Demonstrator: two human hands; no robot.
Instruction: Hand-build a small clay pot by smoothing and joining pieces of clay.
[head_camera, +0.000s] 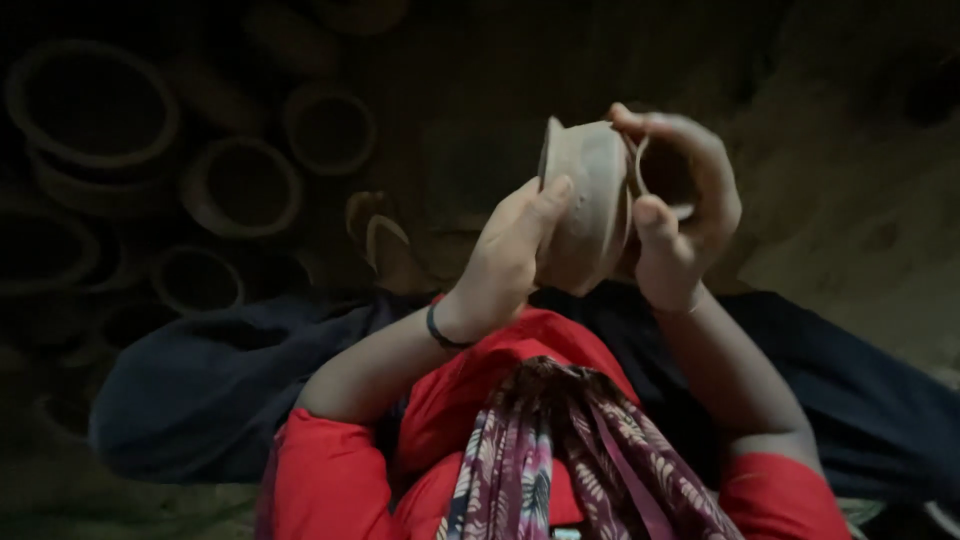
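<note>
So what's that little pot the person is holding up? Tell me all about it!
The clay pot is small, round and dull grey-brown, like unfired clay, with a flared rim. It is held up and tipped on its side, its mouth facing right. The left hand cups its belly, thumb pressed on the side. The right hand grips the rim, fingers curled over the mouth, so the inside stays hidden.

light: dim; floor: bare earth; left: empty clay pots crowded together
</note>
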